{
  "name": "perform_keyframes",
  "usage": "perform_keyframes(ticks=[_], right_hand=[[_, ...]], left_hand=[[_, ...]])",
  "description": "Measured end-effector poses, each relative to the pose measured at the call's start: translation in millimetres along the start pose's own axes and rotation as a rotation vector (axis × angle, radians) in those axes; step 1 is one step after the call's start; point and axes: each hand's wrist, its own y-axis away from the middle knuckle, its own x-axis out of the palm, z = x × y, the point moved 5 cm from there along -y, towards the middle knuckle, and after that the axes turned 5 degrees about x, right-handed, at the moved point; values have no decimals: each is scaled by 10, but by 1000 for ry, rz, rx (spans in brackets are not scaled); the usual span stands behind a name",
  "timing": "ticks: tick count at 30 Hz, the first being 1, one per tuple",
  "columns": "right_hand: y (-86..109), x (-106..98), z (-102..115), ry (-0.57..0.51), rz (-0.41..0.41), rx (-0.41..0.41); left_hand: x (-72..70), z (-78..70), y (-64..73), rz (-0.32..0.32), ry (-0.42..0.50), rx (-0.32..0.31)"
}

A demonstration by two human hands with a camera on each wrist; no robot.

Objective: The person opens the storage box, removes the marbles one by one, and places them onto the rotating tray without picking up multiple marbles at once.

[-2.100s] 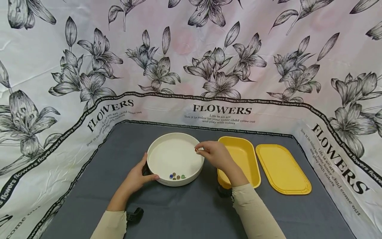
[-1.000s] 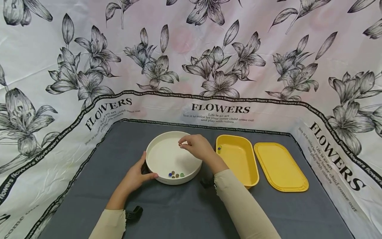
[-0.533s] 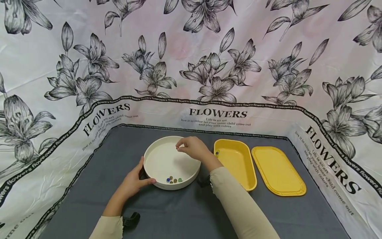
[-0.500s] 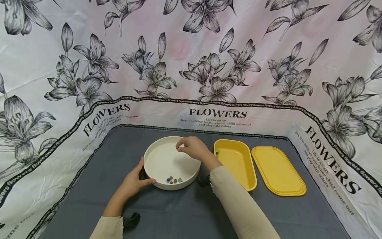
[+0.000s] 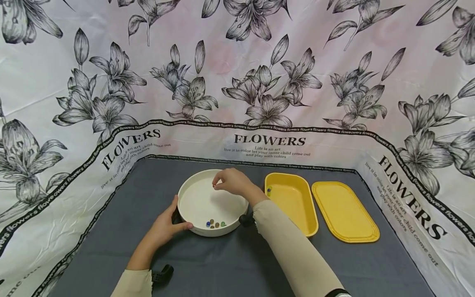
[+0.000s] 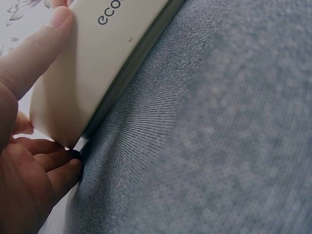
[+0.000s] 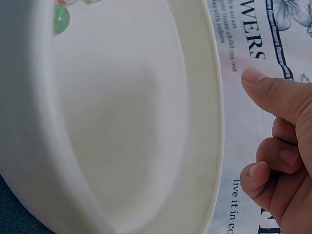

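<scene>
A round white dish (image 5: 208,202) with a low wall stands on the grey cloth. My left hand (image 5: 165,225) grips its left side, thumb on the near rim; in the left wrist view the fingers (image 6: 53,165) are at the base of the dish's outer wall. Several glass marbles (image 5: 217,225), blue, brownish and green, lie inside at the near edge. Above the far part of the dish, my right hand (image 5: 233,181) pinches a small reddish marble (image 5: 214,186), mostly covered by the fingertips. The right wrist view shows a green marble (image 7: 61,20) in the dish but not the pinched one.
To the right of the dish stands a yellow rectangular container (image 5: 293,206), with a couple of marbles (image 5: 269,189) by its left wall. Its flat yellow lid (image 5: 345,211) lies farther right. A flower-printed sheet (image 5: 267,82) rises behind the table.
My right hand has moved left with the reddish marble, from the dish's right rim to over its far part, uncovering the marbles in the yellow container. My left hand keeps its grip on the dish.
</scene>
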Motion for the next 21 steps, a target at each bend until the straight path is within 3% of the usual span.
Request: perform_keyframes(ticks=[7, 15, 21], right_hand=[[-17, 54, -12, 4, 38, -39], [-24, 124, -50, -62, 110, -93], [-67, 137, -83, -44, 119, -90]], left_hand=[[17, 6, 6, 8, 22, -6], [23, -5, 20, 7, 21, -3], [0, -15, 15, 2, 15, -13]])
